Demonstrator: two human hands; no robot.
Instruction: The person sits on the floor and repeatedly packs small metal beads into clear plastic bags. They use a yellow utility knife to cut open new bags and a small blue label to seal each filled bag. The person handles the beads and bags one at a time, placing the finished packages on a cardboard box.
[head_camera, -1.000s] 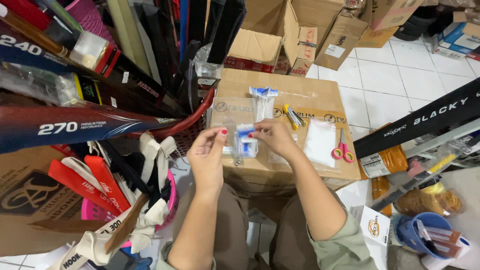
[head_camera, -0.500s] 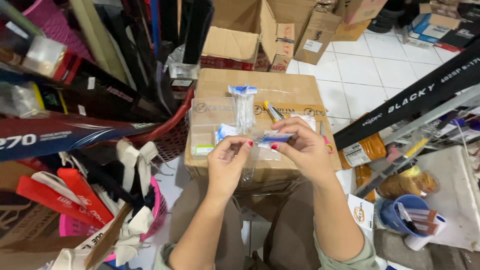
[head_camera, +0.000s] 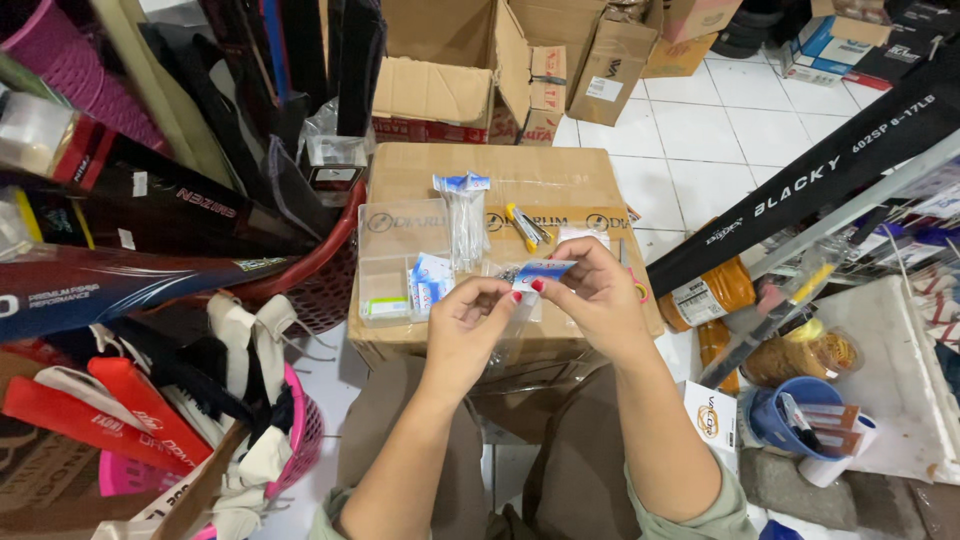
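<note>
Both hands are raised together over the near edge of a sealed cardboard box (head_camera: 560, 175) that serves as the work surface. The left hand (head_camera: 468, 325) and the right hand (head_camera: 600, 298) each pinch, between thumb and fingertips, a small clear packet with a blue and white header card (head_camera: 540, 272). The packet hangs just above the box's near edge, at about mid-width. On the box's left part lies a clear compartment case (head_camera: 392, 262). A tall clear bag of similar packets (head_camera: 464, 215) stands near the centre. A yellow-handled cutter (head_camera: 524, 226) lies right of it.
</note>
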